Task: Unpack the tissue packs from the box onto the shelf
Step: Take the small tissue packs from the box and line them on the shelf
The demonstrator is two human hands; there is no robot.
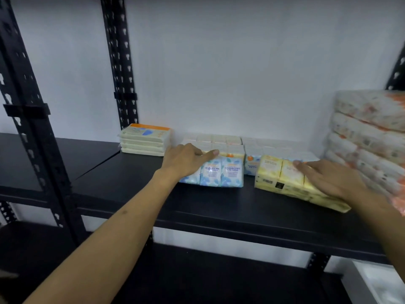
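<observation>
On the black shelf (pixel 135 185) stands a blue-and-white bundle of mini tissue packs (pixel 221 174). My left hand (pixel 186 160) rests on its top left, fingers curled, thumb pointing right. To the right lies a yellow bundle of tissue packs (pixel 282 178), tilted with its near end toward the shelf's front edge. My right hand (pixel 328 177) lies flat on top of it, fingers stretched out to the left. Behind it sits another blue bundle (pixel 252 164), partly hidden. The box is not in view.
A stack of flat pale-green tissue packs (pixel 144 140) sits at the back left by a black upright post (pixel 119 62). Large orange-and-white wrapped packs (pixel 370 137) are piled at the right end. A lower shelf (pixel 197 279) lies beneath.
</observation>
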